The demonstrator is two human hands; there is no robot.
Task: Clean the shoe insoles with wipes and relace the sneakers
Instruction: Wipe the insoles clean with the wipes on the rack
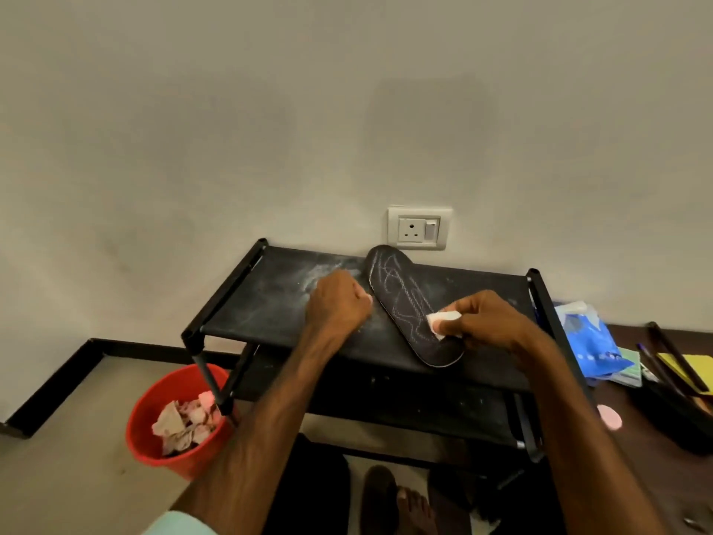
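Pinch grip: right hand (pixel 490 322) fingertips hold a small white wipe (pixel 443 322) against the black oval insole (pixel 401 299) with chalky white streaks, which lies flat on the black fabric-topped rack (pixel 270 303). Left hand (pixel 339 303) is curled beside the insole, contents unclear. Insole-wiping step, likely early. Next: firm strokes along the streaks, with the insole steadied.

The insole (pixel 409 310) is matt black, streaked with chalky white lines. The wipe (pixel 443 320) looks like soft white paper. The shelf (pixel 270 303) is black cloth, dulled by pale powdery smears, and its frame tubes (pixel 231 287) have a slight sheen. The bucket (pixel 154 449) is glossy red plastic holding crumpled tissues (pixel 181 422). The socket (pixel 418 227) is smooth white plastic on a matt wall (pixel 270 110). The bag (pixel 590 341) is shiny blue plastic.
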